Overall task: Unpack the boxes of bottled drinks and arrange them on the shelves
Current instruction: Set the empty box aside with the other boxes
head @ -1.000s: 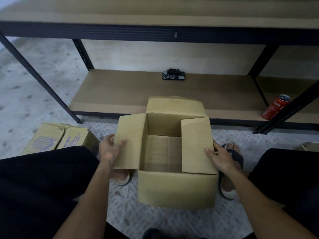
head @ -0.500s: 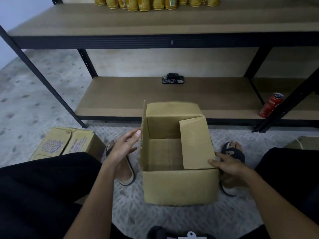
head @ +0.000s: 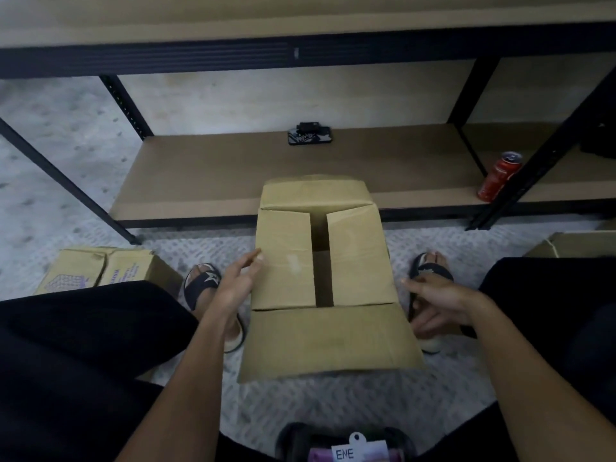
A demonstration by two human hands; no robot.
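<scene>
Left hand (head: 238,285) flat against left flap (head: 285,258), now down; right hand (head: 436,300) loose beside box (head: 330,341).

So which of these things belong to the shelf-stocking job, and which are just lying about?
Job: cardboard box, left hand on its flap, right hand, lower shelf, second box on the left.
Lying about: black gadget, lone red can, probably.

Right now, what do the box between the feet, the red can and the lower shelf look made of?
Box: cardboard, matte brown, creased folded flaps. Red can: likely aluminium, glossy print, silvery top. Lower shelf: probably fibreboard, flat matte tan, no visible grain.
</scene>
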